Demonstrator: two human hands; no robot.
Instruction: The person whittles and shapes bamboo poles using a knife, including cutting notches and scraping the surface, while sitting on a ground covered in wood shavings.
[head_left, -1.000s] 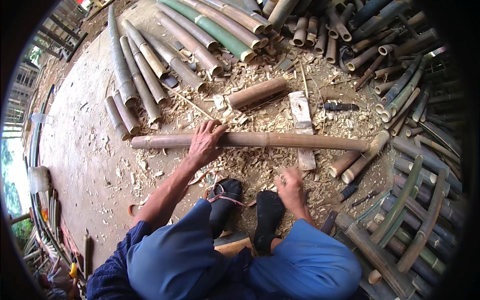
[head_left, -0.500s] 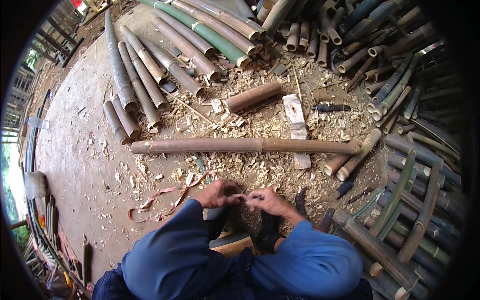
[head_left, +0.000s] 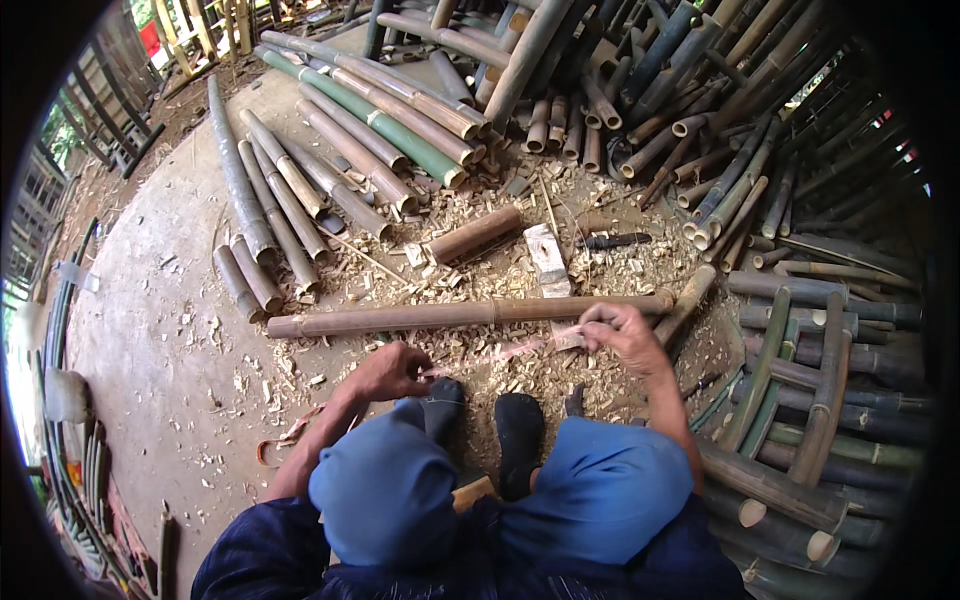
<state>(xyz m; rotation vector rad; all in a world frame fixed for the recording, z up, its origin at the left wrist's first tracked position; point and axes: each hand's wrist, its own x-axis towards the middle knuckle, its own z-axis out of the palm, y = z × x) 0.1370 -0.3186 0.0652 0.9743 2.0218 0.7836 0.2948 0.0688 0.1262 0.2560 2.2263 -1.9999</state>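
Observation:
A thin pinkish strip (head_left: pixel 508 352), perhaps plastic tape, stretches between my two hands over the wood chips. One end is pinched in my left hand (head_left: pixel 394 372), just above my left foot. My right hand (head_left: pixel 620 333) grips the other end, raised higher and close to the right part of a long brown bamboo pole (head_left: pixel 420 317). That pole lies across the ground in front of me, over a pale wooden block (head_left: pixel 546 262). To the left of my left knee, more reddish strap (head_left: pixel 287 440) curls on the floor, partly hidden by my arm.
A short bamboo piece (head_left: pixel 474 236) and a dark knife-like tool (head_left: pixel 614 241) lie beyond the pole. Bamboo poles, one a green pole (head_left: pixel 400 130), fan out at the far left. Stacked bamboo (head_left: pixel 780 490) crowds my right side. A pale container (head_left: pixel 68 396) stands far left.
My hands were close together before my knees. They have moved apart, the right one up and to the right, drawing the strip out between them. The whole view has shifted slightly.

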